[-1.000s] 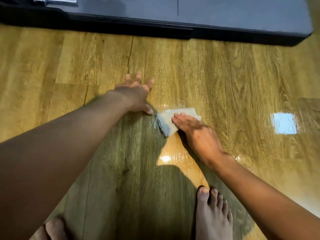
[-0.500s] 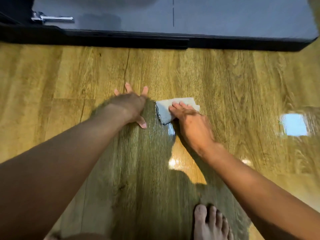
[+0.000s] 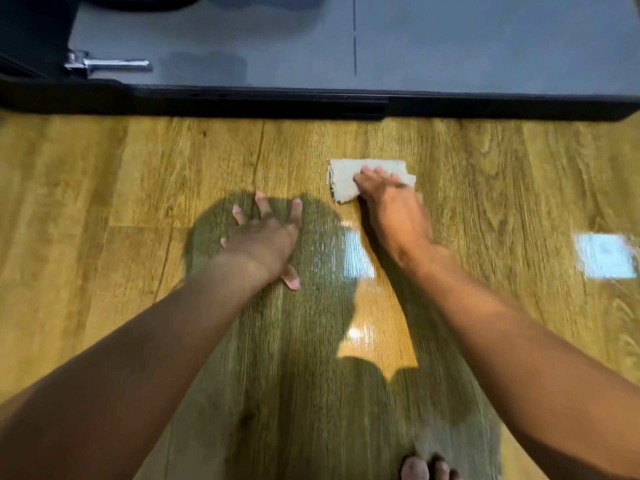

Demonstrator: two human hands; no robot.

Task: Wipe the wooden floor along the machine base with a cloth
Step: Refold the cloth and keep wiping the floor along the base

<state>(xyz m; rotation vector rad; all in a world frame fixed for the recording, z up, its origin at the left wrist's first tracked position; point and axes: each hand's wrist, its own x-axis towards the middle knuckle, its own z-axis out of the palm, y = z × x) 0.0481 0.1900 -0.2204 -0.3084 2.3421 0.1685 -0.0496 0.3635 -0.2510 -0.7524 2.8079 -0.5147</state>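
Gleaming at the upper left, a chrome fitting sticks out from the grey panel of the machine, just above the black machine base, which runs as a dark strip across the whole width of the view. Below it lies the wooden floor, its boards running away from the person toward the base. Left of centre, the left hand is planted palm down on the boards, fingers straight and spread wide, thumb stretched back toward the person. It holds nothing and bears on the floor inside the person's own dark shadow. A glossy sheen and a pale reflection lie on the boards between the two forearms. Just right of centre sits the cloth, a pale folded rectangle flat on the floor, near the base but apart from it, with a band of bare wood between. The right hand presses on the cloth's near right part, fingers extended and close together on top of the fabric, not curled round it. The fingertips are slightly blurred and the thumb cannot be made out. The cloth's left end lies free beyond the fingers. At the bottom edge, the toes of a bare foot show on the boards. Farther right, well apart from the hand, a bright square reflection shines on the floor.
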